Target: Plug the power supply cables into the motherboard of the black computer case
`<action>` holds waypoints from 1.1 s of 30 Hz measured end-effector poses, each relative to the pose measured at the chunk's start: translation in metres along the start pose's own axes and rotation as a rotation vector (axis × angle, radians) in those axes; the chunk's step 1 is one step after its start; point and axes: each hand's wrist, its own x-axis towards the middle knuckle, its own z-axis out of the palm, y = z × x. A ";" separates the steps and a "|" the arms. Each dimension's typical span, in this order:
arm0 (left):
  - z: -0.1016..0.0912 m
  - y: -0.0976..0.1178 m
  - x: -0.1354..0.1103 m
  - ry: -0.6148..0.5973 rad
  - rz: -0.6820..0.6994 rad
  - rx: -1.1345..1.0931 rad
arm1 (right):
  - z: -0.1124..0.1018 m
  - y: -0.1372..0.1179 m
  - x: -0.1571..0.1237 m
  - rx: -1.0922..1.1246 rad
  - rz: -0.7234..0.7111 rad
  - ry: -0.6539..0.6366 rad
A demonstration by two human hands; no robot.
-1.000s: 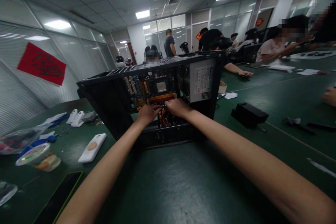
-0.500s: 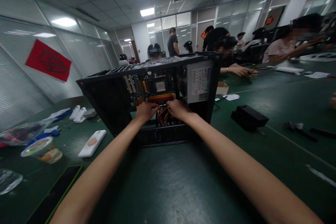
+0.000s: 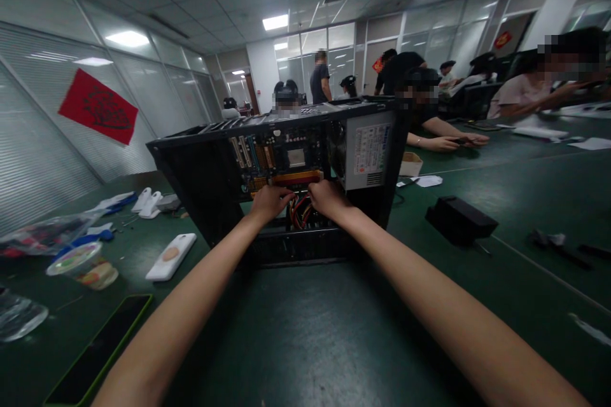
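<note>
An open black computer case [image 3: 186, 184] stands on the table in front of me, its inside facing me. Within it I see the motherboard [image 3: 312, 149], the orange and red memory slots [image 3: 298, 177] and the silver power supply [image 3: 367, 151]. Just below the slots is my left hand [image 3: 270, 202], fingers bent and drawn together toward the middle. Close to its right, my right hand [image 3: 328, 199] is curled by the slots' right end. What the fingertips of either hand hold is hidden or too small to name. Red, yellow and black cables [image 3: 300, 211] hang between the hands.
On the left lie a phone [image 3: 102, 346] with a green edge, a white phone-shaped object [image 3: 172, 257], a plastic cup [image 3: 86, 264] and a plastic bag [image 3: 48, 235]. To the right are a black box-shaped part [image 3: 461, 221] and a small open box [image 3: 410, 164]. A co-worker's hands [image 3: 453, 142] rest beyond.
The whole view has shifted slightly, so the case and table items sit a little further right. Both hands keep nearly the same place below the memory slots.
</note>
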 end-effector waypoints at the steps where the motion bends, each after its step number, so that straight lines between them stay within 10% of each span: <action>1: 0.000 0.000 0.000 0.001 -0.008 0.000 | 0.001 0.000 0.000 -0.002 -0.003 0.001; 12: -0.011 -0.002 -0.004 0.034 0.052 -0.049 | -0.012 0.003 -0.022 0.004 -0.150 0.125; 17: -0.024 0.002 -0.068 0.189 0.075 -0.186 | -0.010 0.026 -0.079 -0.210 -0.316 0.315; 23: 0.020 0.003 -0.142 0.560 0.082 0.037 | 0.005 0.063 -0.128 -0.417 -0.614 0.558; 28: 0.046 0.004 -0.116 0.784 -0.156 0.056 | 0.005 0.047 -0.134 -0.358 -0.478 0.589; 33: 0.041 -0.026 -0.077 0.740 -0.272 -0.156 | -0.004 -0.003 -0.141 -0.422 -0.457 0.516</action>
